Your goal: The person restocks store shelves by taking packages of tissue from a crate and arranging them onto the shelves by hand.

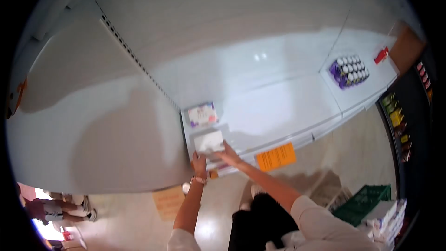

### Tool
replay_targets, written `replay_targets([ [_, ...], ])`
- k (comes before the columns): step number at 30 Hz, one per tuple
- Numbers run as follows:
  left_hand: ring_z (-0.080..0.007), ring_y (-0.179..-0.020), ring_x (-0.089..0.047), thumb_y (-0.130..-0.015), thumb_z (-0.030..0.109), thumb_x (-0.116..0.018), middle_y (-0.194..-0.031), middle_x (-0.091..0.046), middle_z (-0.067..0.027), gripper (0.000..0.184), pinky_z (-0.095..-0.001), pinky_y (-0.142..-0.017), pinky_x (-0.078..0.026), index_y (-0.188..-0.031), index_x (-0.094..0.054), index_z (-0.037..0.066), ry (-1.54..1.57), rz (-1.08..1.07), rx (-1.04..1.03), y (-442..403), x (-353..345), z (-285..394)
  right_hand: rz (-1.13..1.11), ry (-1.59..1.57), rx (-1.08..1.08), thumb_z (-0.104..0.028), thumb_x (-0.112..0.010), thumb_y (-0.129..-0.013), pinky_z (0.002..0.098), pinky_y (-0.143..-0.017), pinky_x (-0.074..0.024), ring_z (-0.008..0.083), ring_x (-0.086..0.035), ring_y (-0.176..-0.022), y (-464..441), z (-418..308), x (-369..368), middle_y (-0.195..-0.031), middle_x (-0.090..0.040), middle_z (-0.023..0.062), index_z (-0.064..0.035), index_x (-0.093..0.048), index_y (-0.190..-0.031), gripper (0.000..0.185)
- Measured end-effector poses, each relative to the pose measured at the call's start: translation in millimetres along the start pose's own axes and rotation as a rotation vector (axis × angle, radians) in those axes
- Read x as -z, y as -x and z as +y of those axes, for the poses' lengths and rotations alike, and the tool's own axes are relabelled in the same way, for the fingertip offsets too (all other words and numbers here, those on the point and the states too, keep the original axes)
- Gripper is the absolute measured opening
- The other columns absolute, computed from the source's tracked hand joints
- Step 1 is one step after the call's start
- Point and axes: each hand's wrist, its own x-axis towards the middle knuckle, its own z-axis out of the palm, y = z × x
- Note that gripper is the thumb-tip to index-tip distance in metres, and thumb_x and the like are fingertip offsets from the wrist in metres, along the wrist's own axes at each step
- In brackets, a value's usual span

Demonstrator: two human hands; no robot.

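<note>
A plain white box (209, 141) is between my hands, over the left end of the white shelf (274, 116). My left hand (199, 162) grips its near left corner, with a band on the wrist. On the box's right side, the fingers of my right hand (226, 154) are closed against its edge. Just behind it on the shelf lies a printed box (202, 114), white with purple and pink patches. Whether the white box touches the shelf, I cannot tell.
An orange sign (276, 156) hangs on the shelf's front edge. Several white-topped items in a purple pack (349, 71) stand at the right, near a red object (381, 55). A green crate (363, 203) is low right; bottles (396, 117) line a dark rack. Another person (53, 209) is lower left.
</note>
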Motion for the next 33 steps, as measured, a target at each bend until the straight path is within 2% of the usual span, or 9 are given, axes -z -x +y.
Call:
replay_targets([
  [6,-0.0068,-0.075,-0.051,-0.083,0.001,-0.050,-0.077,-0.053,0.0025,0.026,-0.0220,-0.073,-0.045,-0.108,-0.057,0.004,0.523,-0.288,0.114,-16.5,-6.6,82.2,-0.082,0.097,-0.099,-0.040,-0.070,-0.077,0.0359,-0.094,-0.0447,0.0332,-0.052,-0.117,-82.5,29.6,24.8,-0.133,-0.047,0.0271,0.0101,-0.014,-0.146,0.102],
  [9,-0.0160,-0.075,-0.054,-0.087,0.003,-0.051,-0.077,-0.056,-0.0045,0.009,-0.0317,-0.083,-0.047,-0.094,-0.057,0.002,0.072,-0.180,-0.559,-50.0,-7.0,33.8,0.020,0.028,-0.273,-0.036,-0.069,-0.080,0.0355,-0.087,-0.0490,0.0273,-0.049,-0.121,-52.0,-33.3,17.1,-0.144,-0.037,0.0227,0.0033,0.001,-0.149,0.105],
  [12,-0.0337,-0.079,-0.057,-0.085,0.006,-0.056,-0.078,-0.059,-0.0159,0.009,-0.0423,-0.083,-0.049,-0.080,-0.058,-0.001,0.711,-0.100,-0.008,29.8,2.0,38.2,0.218,0.060,-0.150,-0.030,-0.067,-0.082,0.0368,-0.094,-0.0451,0.0302,-0.048,-0.124,-7.2,4.9,22.6,-0.145,-0.034,0.0244,0.0021,-0.007,-0.149,0.095],
  [14,-0.0291,-0.081,-0.061,-0.078,0.005,-0.057,-0.086,-0.061,-0.0150,0.014,-0.0396,-0.071,-0.051,-0.091,-0.060,0.001,-0.782,-0.282,-0.564,118.6,35.1,31.5,0.351,0.262,-0.049,-0.025,-0.066,-0.084,0.0382,-0.100,-0.0414,0.0326,-0.047,-0.125,46.2,49.3,38.8,-0.144,-0.035,0.0263,0.0012,-0.016,-0.148,0.085],
  [15,-0.0298,-0.089,-0.061,-0.079,0.007,-0.054,-0.097,-0.061,-0.0170,0.025,-0.0414,-0.076,-0.050,-0.103,-0.058,0.002,-1.257,-0.362,-0.330,133.8,36.0,-50.7,0.311,0.417,-0.099,-0.027,-0.064,-0.085,0.0400,-0.105,-0.0359,0.0353,-0.044,-0.128,103.7,24.2,52.6,-0.142,-0.037,0.0262,0.0016,-0.026,-0.145,0.077],
  [16,-0.0350,-0.078,-0.062,-0.089,0.016,-0.050,-0.080,-0.063,-0.0223,0.019,-0.0488,-0.069,-0.048,-0.084,-0.062,0.003,-0.513,-0.190,-0.564,198.7,59.6,-121.0,0.290,0.630,-0.033,-0.030,-0.062,-0.085,0.0420,-0.107,-0.0332,0.0364,-0.040,-0.130,158.2,47.6,69.6,-0.141,-0.040,0.0237,0.0000,-0.029,-0.144,0.074],
  [24,-0.0310,-0.080,-0.062,-0.094,0.031,-0.040,-0.095,-0.064,-0.0192,0.034,-0.0438,-0.067,-0.052,-0.100,-0.062,0.006,-1.069,-0.876,0.291,505.9,231.3,-110.2,0.136,0.337,-1.099,-0.033,-0.050,-0.094,0.0366,-0.091,-0.0472,0.0323,-0.059,-0.107,593.1,28.9,197.4,-0.111,-0.066,0.0180,-0.0059,-0.063,-0.120,0.040],
  [31,-0.0189,-0.064,-0.054,-0.093,0.026,-0.045,-0.080,-0.059,-0.0109,0.026,-0.0384,-0.055,-0.047,-0.094,-0.060,0.005,-0.969,-0.821,0.226,418.3,266.9,-57.4,-0.199,1.118,-1.018,-0.025,-0.053,-0.092,0.0347,-0.087,-0.0497,0.0288,-0.061,-0.105,696.0,86.0,242.7,-0.110,-0.066,0.0145,-0.0079,-0.063,-0.120,0.034],
  [33,-0.0154,-0.059,-0.052,-0.092,0.024,-0.047,-0.076,-0.057,-0.0085,0.023,-0.0368,-0.051,-0.046,-0.092,-0.059,0.005,-0.610,-0.830,0.241,367.8,220.2,-33.6,0.311,0.712,-0.891,-0.025,-0.054,-0.091,0.0381,-0.087,-0.0497,0.0299,-0.061,-0.105,663.2,49.2,224.9,-0.112,-0.065,0.0151,-0.0071,-0.064,-0.117,0.033],
])
